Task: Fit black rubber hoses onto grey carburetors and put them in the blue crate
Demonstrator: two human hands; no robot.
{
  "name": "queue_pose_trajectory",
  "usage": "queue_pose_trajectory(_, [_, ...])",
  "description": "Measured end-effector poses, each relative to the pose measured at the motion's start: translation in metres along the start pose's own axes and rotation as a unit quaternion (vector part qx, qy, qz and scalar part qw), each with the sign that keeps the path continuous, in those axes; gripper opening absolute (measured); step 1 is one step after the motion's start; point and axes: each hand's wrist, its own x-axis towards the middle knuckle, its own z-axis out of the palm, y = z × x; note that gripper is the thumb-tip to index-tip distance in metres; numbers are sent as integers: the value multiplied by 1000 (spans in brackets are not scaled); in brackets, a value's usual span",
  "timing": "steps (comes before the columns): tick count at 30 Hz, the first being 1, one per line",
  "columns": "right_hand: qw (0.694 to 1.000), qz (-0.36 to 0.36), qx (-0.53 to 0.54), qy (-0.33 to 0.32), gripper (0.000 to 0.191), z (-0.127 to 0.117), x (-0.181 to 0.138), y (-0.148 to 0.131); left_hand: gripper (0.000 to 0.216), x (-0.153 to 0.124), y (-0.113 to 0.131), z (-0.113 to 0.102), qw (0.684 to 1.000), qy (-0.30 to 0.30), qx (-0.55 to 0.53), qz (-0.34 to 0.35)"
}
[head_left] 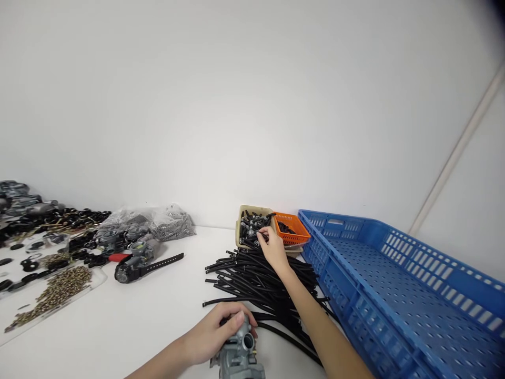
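Note:
My left hand (pixel 224 329) is wrapped over the top of a grey metal carburetor (pixel 240 353) at the bottom of the head view. The carburetor's round bore faces me, and its lower part is cut off by the frame edge. Farther forward, my right hand (pixel 272 246) reaches to the near side of a beige basket (pixel 238 231) filled with small black and grey parts (pixel 249 223). Its thumb and fingers are pinched together among them; what lies between the fingertips is too small to name. Beneath my right forearm spreads a pile of black rubber hoses (pixel 252 279).
An orange basket (pixel 302 234) with black parts stands beside the beige one. A large blue crate (pixel 355 295) fills the right side. Leftward lie a wristwatch (pixel 130 271), more carburetors (pixel 138 252), plastic bags (pixel 171 223), brass screws (pixel 59 292) and black rings (pixel 16 246).

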Motion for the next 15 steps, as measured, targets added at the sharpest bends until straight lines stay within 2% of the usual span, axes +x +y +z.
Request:
queue_pose_trajectory(2, [989, 24, 140, 33, 21, -1, -6, -5, 46, 0, 0, 1, 1000, 5, 6, -2])
queue_pose_trajectory(4, [953, 66, 291, 47, 27, -1, -11, -13, 47, -1, 1, 2, 1000, 15, 13, -5])
queue_pose_trajectory(6, [913, 110, 390, 44, 32, -2, -17, -23, 49, -2, 2, 4, 999, 35, 21, -8])
queue_pose_trajectory(12, [811, 165, 561, 0, 38, -7, -44, -58, 53, -4, 6, 2, 989, 137, 61, -9])
queue_pose_trajectory(15, [780, 188, 596, -36, 37, -5, -57, -70, 53, -3, 9, -3, 980, 192, 54, -4])
